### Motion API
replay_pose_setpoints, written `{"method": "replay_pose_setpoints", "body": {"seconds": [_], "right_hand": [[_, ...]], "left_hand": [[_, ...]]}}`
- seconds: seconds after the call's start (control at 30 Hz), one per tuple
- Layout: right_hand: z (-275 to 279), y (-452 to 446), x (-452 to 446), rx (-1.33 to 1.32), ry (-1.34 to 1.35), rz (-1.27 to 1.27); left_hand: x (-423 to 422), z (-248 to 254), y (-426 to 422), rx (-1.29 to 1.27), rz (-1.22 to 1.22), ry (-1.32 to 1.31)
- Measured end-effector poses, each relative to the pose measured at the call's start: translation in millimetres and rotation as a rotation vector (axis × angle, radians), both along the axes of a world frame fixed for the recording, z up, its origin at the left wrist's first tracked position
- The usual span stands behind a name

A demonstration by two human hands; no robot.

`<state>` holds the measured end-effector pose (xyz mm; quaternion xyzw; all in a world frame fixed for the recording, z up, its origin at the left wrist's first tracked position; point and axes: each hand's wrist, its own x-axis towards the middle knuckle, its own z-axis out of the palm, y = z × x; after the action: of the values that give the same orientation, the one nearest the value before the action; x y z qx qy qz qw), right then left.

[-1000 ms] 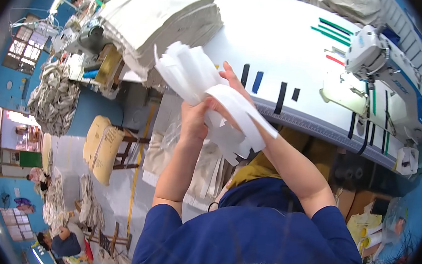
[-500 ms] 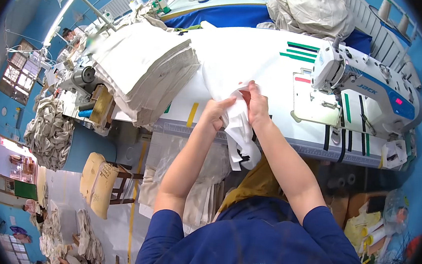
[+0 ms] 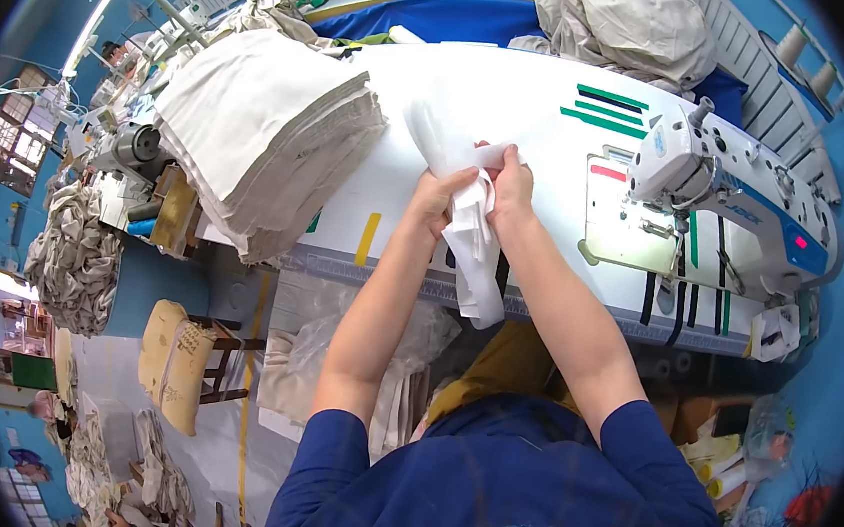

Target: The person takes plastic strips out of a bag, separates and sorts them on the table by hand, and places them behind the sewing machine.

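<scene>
Both hands are closed on the white strips [image 3: 473,223], which are bunched between them above the table [image 3: 439,69]. The left hand [image 3: 435,200] grips the bunch from its 9 o'clock side, while the right hand [image 3: 512,183] pinches it from the 3 o'clock side, thumb uppermost. The bunch fans out towards 11 o'clock and droops towards 6 o'clock, its lower end hanging over the ruler [image 3: 425,289] on the table's near edge. Taking the hands as the clock's centre, the sewing machine [image 3: 739,191] stands at 3 o'clock, its small display [image 3: 800,242] lit red. A red tape [image 3: 608,173] lies on the machine's pale plate [image 3: 625,243], and green tapes [image 3: 611,112] lie at 2 o'clock. Black tapes [image 3: 649,300] cross the table edge at 4 o'clock. A yellow tape [image 3: 368,239] lies at 8 o'clock, near the tall cloth stack [image 3: 262,139] at 9 o'clock. Farther off, a cloth bundle [image 3: 628,26] sits at 1 o'clock, a cushioned stool [image 3: 175,367] at 8 o'clock, and a blue tub [image 3: 154,285] beside a crumpled heap [image 3: 76,258] between 8 and 9 o'clock.
</scene>
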<state>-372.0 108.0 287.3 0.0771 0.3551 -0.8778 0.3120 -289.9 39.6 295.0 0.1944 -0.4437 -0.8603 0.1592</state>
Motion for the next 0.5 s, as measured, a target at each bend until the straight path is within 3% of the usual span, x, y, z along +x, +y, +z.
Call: {"method": "replay_pose_setpoints", "body": {"seconds": [0.03,0.17,0.2,0.3,0.43,0.5], "right_hand": [[7,-3,0,0.063,0.047,-0.066],[2,-14,-10,0.342,0.661,-0.147],[4,-14,-16,0.302,0.571,-0.091],[-4,-26,-43,-0.167,0.060,-0.173],[2,-13,-75,-0.142,0.093,-0.214],[19,12,-71,0.043,0.331,-0.124]], "left_hand": [[-7,-4,-4,0.008,0.005,0.051],[-26,-18,-15,-0.022,0.053,-0.016],[-28,-15,-18,-0.031,0.078,-0.066],[-35,-14,-26,-0.017,0.145,-0.104],[-61,-38,-61,0.017,0.189,-0.062],[-64,-38,-75,0.050,0.182,-0.074]]}}
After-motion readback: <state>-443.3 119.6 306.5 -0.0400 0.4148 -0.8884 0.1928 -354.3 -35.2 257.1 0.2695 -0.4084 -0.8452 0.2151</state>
